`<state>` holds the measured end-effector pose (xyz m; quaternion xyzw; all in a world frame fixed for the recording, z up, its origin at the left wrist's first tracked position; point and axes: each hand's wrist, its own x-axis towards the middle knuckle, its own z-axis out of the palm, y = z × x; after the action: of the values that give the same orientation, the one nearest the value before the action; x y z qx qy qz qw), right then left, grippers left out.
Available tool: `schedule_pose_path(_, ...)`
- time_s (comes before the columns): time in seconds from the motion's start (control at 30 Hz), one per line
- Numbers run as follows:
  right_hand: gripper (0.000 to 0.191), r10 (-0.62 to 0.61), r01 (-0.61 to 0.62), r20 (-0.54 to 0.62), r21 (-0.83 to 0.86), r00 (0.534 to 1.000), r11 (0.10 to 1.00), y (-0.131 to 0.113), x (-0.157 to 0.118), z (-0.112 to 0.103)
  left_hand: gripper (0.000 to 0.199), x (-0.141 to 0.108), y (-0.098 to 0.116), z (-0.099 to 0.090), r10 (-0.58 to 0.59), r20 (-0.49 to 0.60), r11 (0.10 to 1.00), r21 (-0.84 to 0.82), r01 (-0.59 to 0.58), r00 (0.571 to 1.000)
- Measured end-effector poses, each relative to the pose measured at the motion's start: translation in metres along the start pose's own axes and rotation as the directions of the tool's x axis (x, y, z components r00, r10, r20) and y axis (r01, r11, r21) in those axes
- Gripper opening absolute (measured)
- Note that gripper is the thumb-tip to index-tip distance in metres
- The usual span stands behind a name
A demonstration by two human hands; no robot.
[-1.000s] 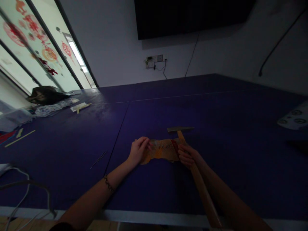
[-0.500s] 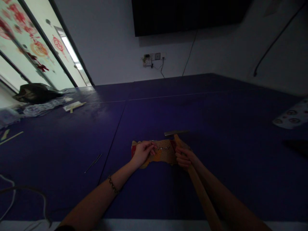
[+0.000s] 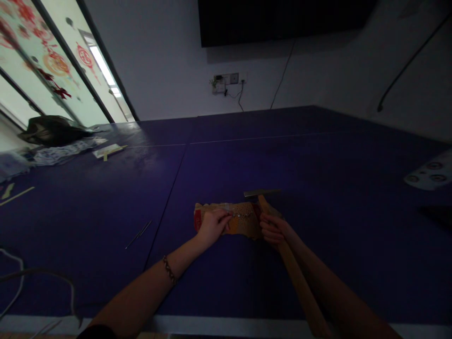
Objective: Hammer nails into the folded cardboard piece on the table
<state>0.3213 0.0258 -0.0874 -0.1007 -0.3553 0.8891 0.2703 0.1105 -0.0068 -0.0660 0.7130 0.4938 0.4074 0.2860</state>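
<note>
Up beyond the hands (image 3: 213, 226) a black screen (image 3: 282, 21) hangs on the wall (image 3: 158, 61); far to their left slumps a dark bag (image 3: 52, 131).

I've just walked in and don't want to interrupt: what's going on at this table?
A person's right hand grips a hammer with a long pale wooden handle and narrow grey metal head. The left hand is on a ragged-edged brown sheet on the purple tabletop, fingers bunched beside a row of small shiny bits. Whether they pinch anything is too small to tell.
</note>
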Motion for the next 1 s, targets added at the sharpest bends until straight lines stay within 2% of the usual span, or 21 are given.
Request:
schedule_pose_path(0.2, 0.036, 0.010, -0.010, -0.024, -0.010, 1.000, 1.000, -0.0004, 0.0018, -0.0023, 0.020, -0.0047, 0.0026, 0.0021, 0.105, 0.003, 0.982, 0.160, -0.104, 0.994)
schedule_pose_path(0.43, 0.034, 0.021, -0.024, -0.078, -0.039, 0.997, 0.999, -0.0007, 0.0007, -0.0038, 0.019, -0.0052, -0.0032, 0.0052, 0.167, -0.006, 0.942, 0.295, -0.158, 0.986)
schedule_pose_path(0.6, 0.034, 0.042, -0.049, -0.115, -0.061, 0.992, 0.997, -0.0014, 0.0000, -0.0033, 0.020, -0.0049, -0.0020, 0.0046, 0.188, 0.014, 0.940, 0.286, -0.184, 0.982)
schedule_pose_path(1.0, 0.029, 0.071, -0.085, -0.180, -0.076, 0.981, 0.993, -0.0035, -0.0032, -0.0034, 0.018, -0.0039, -0.0031, 0.0042, 0.149, -0.010, 0.957, 0.253, -0.142, 0.989)
